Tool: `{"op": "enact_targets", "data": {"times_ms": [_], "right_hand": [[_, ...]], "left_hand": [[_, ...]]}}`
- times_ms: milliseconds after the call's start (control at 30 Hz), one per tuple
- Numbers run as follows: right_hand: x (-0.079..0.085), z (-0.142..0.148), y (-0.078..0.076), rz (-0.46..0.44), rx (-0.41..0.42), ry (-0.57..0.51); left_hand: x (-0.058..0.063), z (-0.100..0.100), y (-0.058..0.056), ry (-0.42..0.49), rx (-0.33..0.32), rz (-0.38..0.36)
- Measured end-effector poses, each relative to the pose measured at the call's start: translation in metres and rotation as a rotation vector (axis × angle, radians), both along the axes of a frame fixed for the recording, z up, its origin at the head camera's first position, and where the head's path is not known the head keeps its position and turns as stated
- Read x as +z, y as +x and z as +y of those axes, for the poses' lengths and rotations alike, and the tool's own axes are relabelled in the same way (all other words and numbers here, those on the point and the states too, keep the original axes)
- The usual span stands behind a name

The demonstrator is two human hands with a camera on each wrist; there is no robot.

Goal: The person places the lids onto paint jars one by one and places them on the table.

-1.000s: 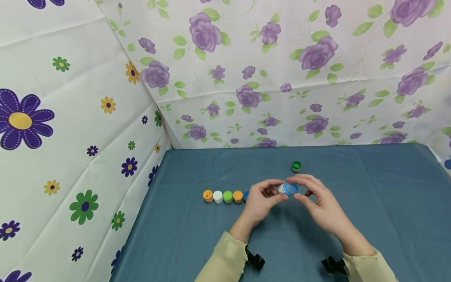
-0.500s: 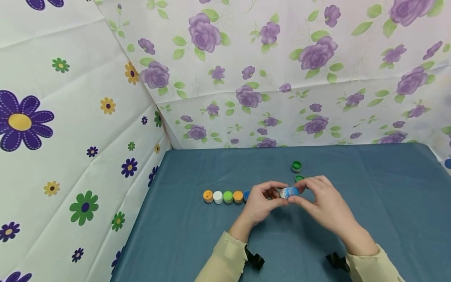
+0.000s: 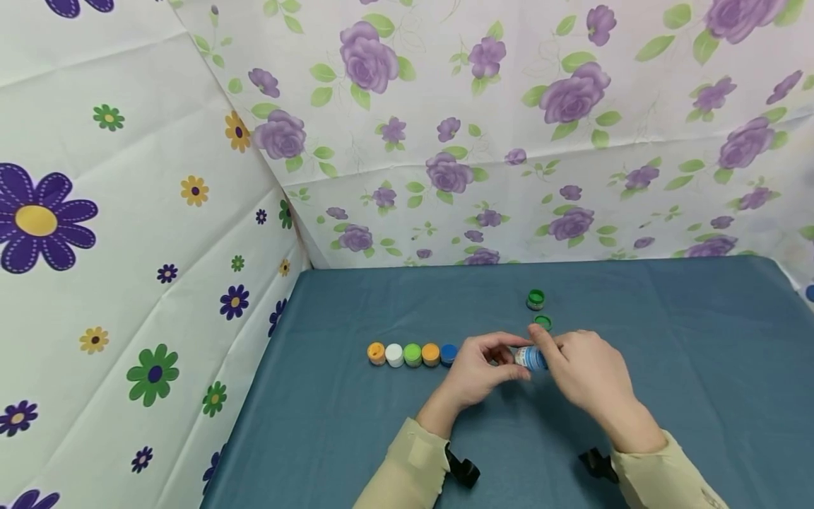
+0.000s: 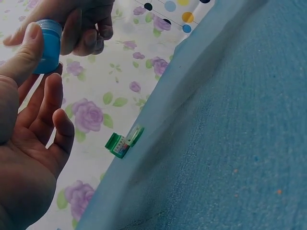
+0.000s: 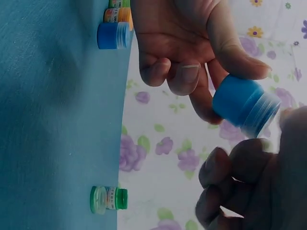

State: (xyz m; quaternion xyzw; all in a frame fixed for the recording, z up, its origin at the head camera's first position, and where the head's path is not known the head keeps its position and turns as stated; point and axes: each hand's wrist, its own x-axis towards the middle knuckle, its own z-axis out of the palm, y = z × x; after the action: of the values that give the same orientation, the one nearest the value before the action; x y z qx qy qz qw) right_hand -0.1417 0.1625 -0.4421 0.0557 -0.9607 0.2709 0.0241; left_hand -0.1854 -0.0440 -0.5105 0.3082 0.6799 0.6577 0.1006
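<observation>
Between both hands, above the table, is a small blue paint jar [image 3: 529, 357] with a white label and a clear ridged end. My left hand [image 3: 481, 369] holds it between thumb and fingertips, clearest in the right wrist view, where the blue jar [image 5: 237, 100] tilts. My right hand [image 3: 588, 371] is turned over at the jar's other end, thumb uppermost. Its curled fingers [image 5: 247, 155] pinch at the ridged end, partly hidden in the head view. Behind the hands stands a green-rimmed jar [image 3: 535, 300], with a green round lid [image 3: 543, 322] in front of it.
Left of the hands, several jars stand in a close row: an orange jar [image 3: 376, 353], a white jar [image 3: 394, 355], a light green jar [image 3: 413, 355], another orange jar [image 3: 431, 354] and a dark blue jar [image 3: 448, 354]. Flowered cloth [image 3: 445, 212] rises behind the blue-covered table [image 3: 331, 424].
My right hand has rotated at the jar's end, bringing its thumb on top. Both hands and the jar have shifted slightly right. The green lid, earlier hidden behind my right hand, now shows.
</observation>
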Motion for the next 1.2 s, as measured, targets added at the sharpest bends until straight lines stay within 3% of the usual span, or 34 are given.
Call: {"op": "enact_targets", "data": {"times_ms": [100, 233, 333, 500, 633, 767, 867, 933, 1033, 1200], "right_hand": [[-0.003, 0.006, 0.0, 0.067, 0.058, -0.112], [-0.009, 0.015, -0.001, 0.227, 0.261, -0.237], [-0.013, 0.018, -0.001, 0.341, 0.368, -0.236], [-0.017, 0.015, -0.002, 0.457, 0.324, -0.129], [-0.018, 0.01, -0.001, 0.439, 0.213, -0.03], [-0.015, 0.005, 0.0, 0.312, 0.114, 0.025], [-0.011, 0.004, 0.002, 0.16, 0.043, 0.0], [-0.01, 0.005, 0.003, 0.124, 0.015, -0.056], [-0.012, 0.009, 0.005, 0.166, 0.09, -0.178], [-0.016, 0.014, 0.004, 0.303, 0.349, -0.257]], "left_hand": [[0.0, -0.001, -0.001, 0.006, 0.004, -0.02], [0.001, -0.004, -0.002, 0.037, 0.0, -0.082], [0.002, -0.005, -0.003, 0.071, -0.011, -0.115], [0.0, -0.005, -0.004, 0.077, -0.012, -0.086], [-0.002, -0.003, -0.003, 0.051, 0.0, -0.024], [-0.002, -0.001, -0.001, 0.017, 0.008, 0.021], [0.0, 0.0, 0.001, 0.003, 0.013, 0.026], [0.001, 0.001, 0.0, 0.005, 0.015, 0.016], [0.003, -0.001, -0.001, 0.02, 0.025, -0.007], [0.003, -0.008, -0.005, 0.1, 0.025, -0.049]]}}
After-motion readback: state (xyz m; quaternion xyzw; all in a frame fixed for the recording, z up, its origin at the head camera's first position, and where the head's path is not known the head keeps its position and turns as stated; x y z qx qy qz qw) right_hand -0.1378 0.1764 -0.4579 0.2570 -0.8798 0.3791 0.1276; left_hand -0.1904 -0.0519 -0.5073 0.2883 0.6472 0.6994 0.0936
